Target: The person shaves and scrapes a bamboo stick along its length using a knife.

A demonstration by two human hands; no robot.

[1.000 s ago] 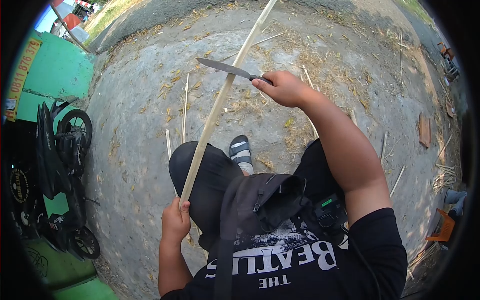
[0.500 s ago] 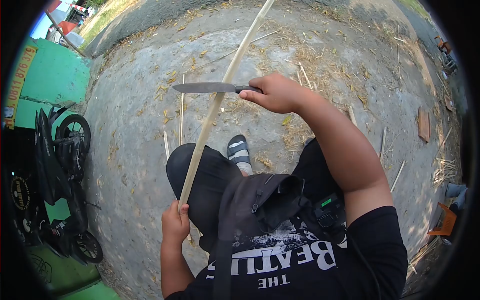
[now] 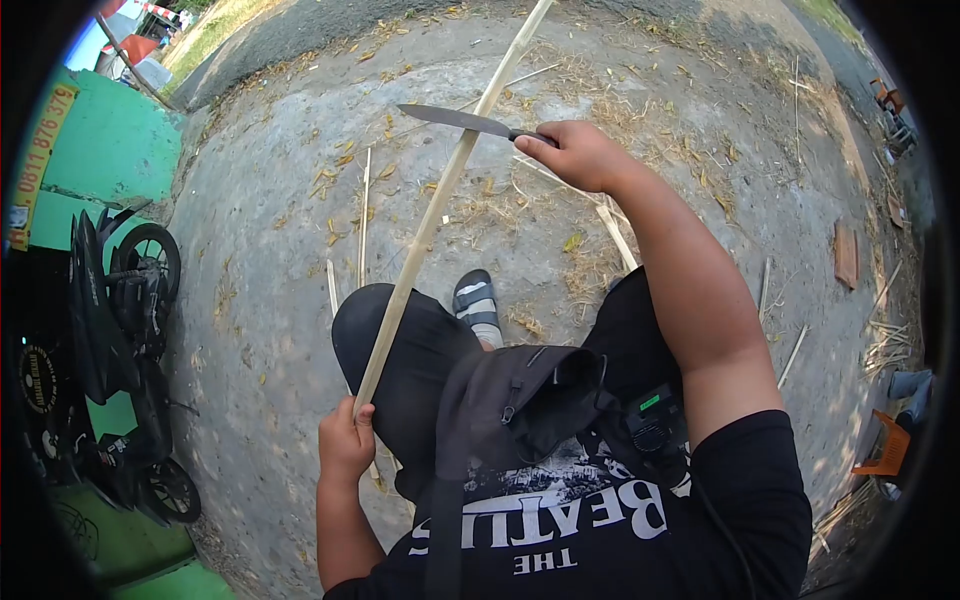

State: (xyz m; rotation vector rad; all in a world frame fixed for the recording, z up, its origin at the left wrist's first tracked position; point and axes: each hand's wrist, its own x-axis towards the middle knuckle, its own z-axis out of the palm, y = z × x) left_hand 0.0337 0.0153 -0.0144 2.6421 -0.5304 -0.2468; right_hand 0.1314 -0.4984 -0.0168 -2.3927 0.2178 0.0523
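A long pale bamboo strip (image 3: pixel 428 230) slants from my lap up past the top of the view. Closed around its near end is my left hand (image 3: pixel 346 440), thumb on top, beside my left knee. Farther out, my right hand (image 3: pixel 578 155) grips the dark handle of a knife (image 3: pixel 440 115). The long grey blade lies across the strip and touches it, its tip pointing left.
Several thin bamboo strips (image 3: pixel 364 215) lie on the concrete ground (image 3: pixel 270 220) amid shavings (image 3: pixel 590 260). A motorcycle (image 3: pixel 130 330) stands at the left by a green wall (image 3: pixel 120 140). A brick-coloured block (image 3: pixel 846 254) and an orange chair (image 3: pixel 882 445) are at the right.
My right hand and the knife have slid farther away along the bamboo strip, and the blade has tilted. My left hand keeps its hold at the near end.
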